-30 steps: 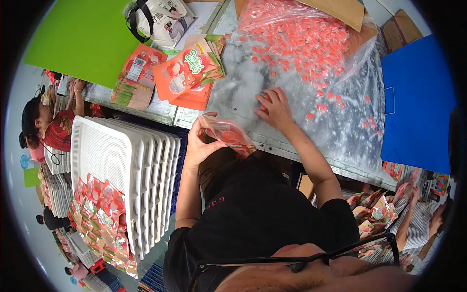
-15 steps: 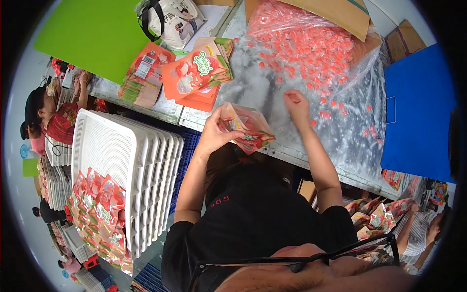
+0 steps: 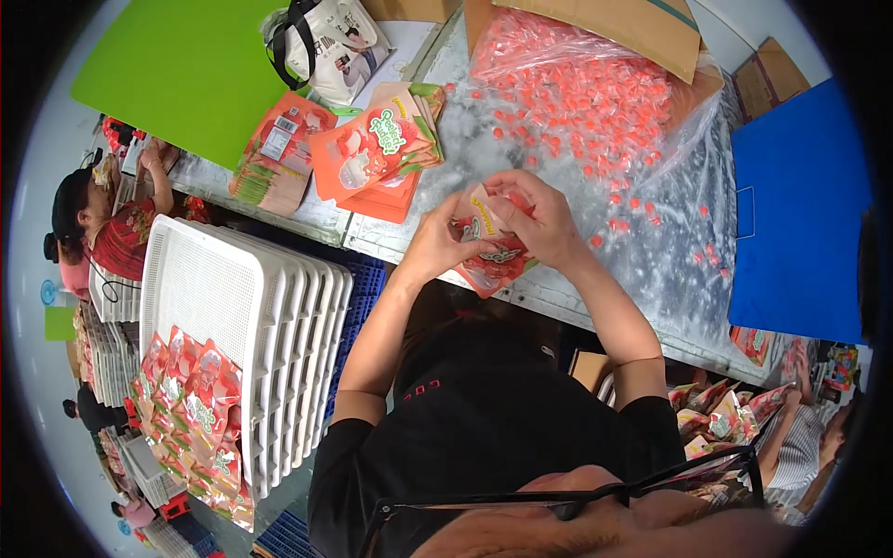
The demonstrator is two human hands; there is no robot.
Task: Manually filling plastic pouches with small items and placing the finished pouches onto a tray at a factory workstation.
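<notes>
A red and pink printed snack pouch [image 3: 486,264] is held upright at the near edge of the metal table, in front of my body. My left hand [image 3: 435,244] grips its left side, thumb across the front. My right hand [image 3: 544,223] is closed at the pouch's top right, its thumb over the front near the mouth; whether its fingers also hold candies is hidden. Beyond the hands, small red wrapped candies [image 3: 595,102] spill from a clear plastic bag lining a cardboard box [image 3: 642,33]. A stack of flat pouches [image 3: 358,163] lies left of the hands.
More flat pouches [image 3: 279,139] lie beside a white tote bag [image 3: 349,56]. Stacked white trays [image 3: 209,270] stand at left, filled pouches [image 3: 191,409] on the top one. A blue panel [image 3: 800,214] borders the right side. Co-workers [image 3: 116,223] sit at far left.
My right hand has moved left from beside the candies to the pouch's top and closed on it. The pouch is now more upright, still in my left hand.
</notes>
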